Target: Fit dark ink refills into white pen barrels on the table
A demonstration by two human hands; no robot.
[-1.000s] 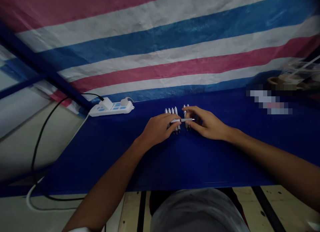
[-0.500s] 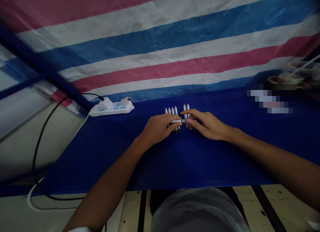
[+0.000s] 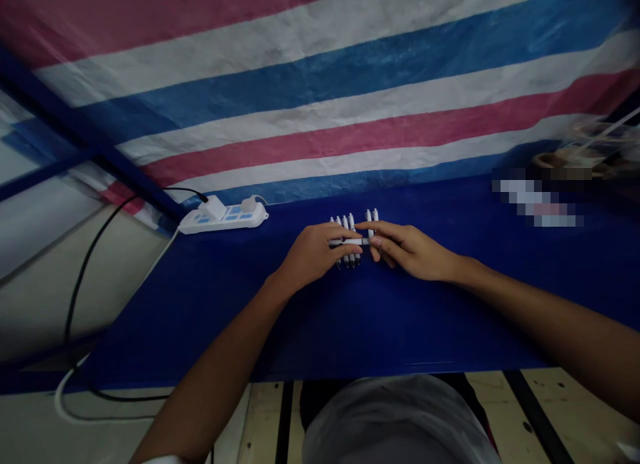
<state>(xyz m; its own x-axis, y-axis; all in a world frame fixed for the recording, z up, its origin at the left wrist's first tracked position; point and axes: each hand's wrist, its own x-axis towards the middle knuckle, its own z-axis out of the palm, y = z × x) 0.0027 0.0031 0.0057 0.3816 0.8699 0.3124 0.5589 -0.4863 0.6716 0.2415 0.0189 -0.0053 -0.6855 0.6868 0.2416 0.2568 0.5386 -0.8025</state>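
Note:
A white pen (image 3: 354,241) lies crosswise between my hands above a row of pens. My left hand (image 3: 317,249) is closed on its left part, with thumb and fingers on either side. The fingers of my right hand (image 3: 407,249) pinch its grey right end. Beneath my left fingers, several white pens with dark tips (image 3: 351,220) lie side by side on the blue table. Two more white pens (image 3: 373,215) lie a little to the right, partly hidden by my right hand.
A white power strip (image 3: 225,217) with plugs and cables sits at the table's back left. Striped sheeting (image 3: 320,131) hangs behind the blue table (image 3: 400,337). At the back right are a brown container (image 3: 555,164) and a blurred-out item (image 3: 537,201).
The crosswise pen and my right fingertips have shifted slightly left. My right hand's lower fingers now show more below the pen. The row of pens has hardly moved.

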